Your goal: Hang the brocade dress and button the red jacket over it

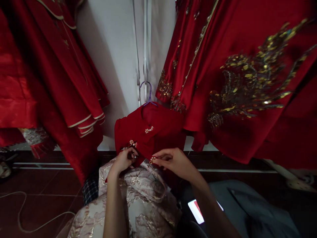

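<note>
A red garment (163, 127) hangs on a purple hanger (150, 94) in front of me. Pearl flower trims decorate its front: one (149, 130) near the neckline, another (133, 143) lower on the left. My right hand (174, 161) pinches a small pearl ornament (152, 160) with a gold-coloured end, held close to the garment's lower front. Beside the left trim, my left hand (125, 161) is closed against the red cloth, its fingers curled together. Small beads show at its fingertips, but what it grips is hard to make out. Pale brocade cloth (143, 211) with a shiny pattern lies below both hands.
Red garments with pale piping (81, 82) hang on the left. On the right hangs a red gown (250, 132) with gold sequins. A lit phone screen (196, 211) glows beside my right forearm. A pale cable (21, 211) curves over the dark tiled floor.
</note>
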`<act>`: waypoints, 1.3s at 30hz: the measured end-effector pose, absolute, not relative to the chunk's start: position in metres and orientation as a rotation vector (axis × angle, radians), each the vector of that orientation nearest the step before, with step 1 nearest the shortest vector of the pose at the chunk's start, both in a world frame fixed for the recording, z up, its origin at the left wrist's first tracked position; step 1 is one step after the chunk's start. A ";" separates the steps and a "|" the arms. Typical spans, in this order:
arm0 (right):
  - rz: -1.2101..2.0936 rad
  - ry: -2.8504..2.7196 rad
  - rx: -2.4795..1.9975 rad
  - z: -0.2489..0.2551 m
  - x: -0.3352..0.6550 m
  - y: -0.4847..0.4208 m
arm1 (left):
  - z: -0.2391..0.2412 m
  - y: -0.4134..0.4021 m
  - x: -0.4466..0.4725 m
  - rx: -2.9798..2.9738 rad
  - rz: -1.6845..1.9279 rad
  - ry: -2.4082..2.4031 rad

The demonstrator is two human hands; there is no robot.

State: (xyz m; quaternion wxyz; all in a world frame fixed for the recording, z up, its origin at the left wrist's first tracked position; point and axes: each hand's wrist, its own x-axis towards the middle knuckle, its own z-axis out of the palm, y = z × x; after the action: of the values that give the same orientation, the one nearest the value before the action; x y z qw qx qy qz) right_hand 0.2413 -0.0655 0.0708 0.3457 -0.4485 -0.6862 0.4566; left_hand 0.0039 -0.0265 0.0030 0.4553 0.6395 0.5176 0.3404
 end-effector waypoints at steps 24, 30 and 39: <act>0.643 -1.525 -1.053 -0.058 0.142 -0.027 | -0.009 -0.017 -0.008 1.458 0.918 1.279; 0.622 -1.532 -1.030 -0.057 0.144 -0.030 | -0.008 -0.017 -0.007 1.494 0.919 1.316; 0.610 -1.514 -1.050 -0.058 0.144 -0.029 | -0.006 -0.019 -0.008 1.589 0.872 1.319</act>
State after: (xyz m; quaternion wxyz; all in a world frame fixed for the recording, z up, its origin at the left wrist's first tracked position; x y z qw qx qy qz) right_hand 0.1436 -0.0290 -0.0577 0.5651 -0.4463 -0.6436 0.2592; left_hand -0.0083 -0.0189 -0.0056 0.4349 0.6383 0.5298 0.3503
